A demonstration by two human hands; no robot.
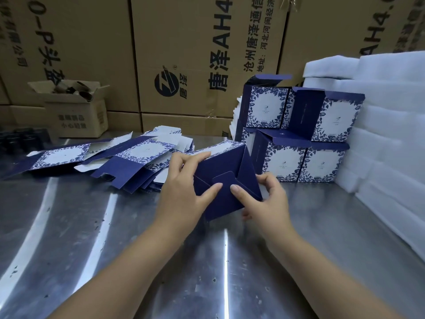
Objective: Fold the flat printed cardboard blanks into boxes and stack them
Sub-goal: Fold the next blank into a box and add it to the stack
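Near the middle of the grey steel table (pixel 115 226), a half-folded navy-blue cardboard box (pixel 220 164) is clasped from both sides. The left hand (pixel 184 183) and right hand (pixel 268 201) curl their fingers round its edges, thumbs pressing the flaps. Flat printed blanks (pixel 138 157) lie to the left of it, and folded boxes (pixel 285 164) are stacked far right.

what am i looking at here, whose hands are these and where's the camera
There is no machine here: one camera worn on a person's head looks down at their two bare hands. The left hand and right hand both hold a half-folded box, dark blue, thumbs pressing its end flaps. On the metal table a loose pile of flat blanks lies to the left; finished boxes stand stacked two high to the right, beside white foam sheets. Brown cartons stand behind.
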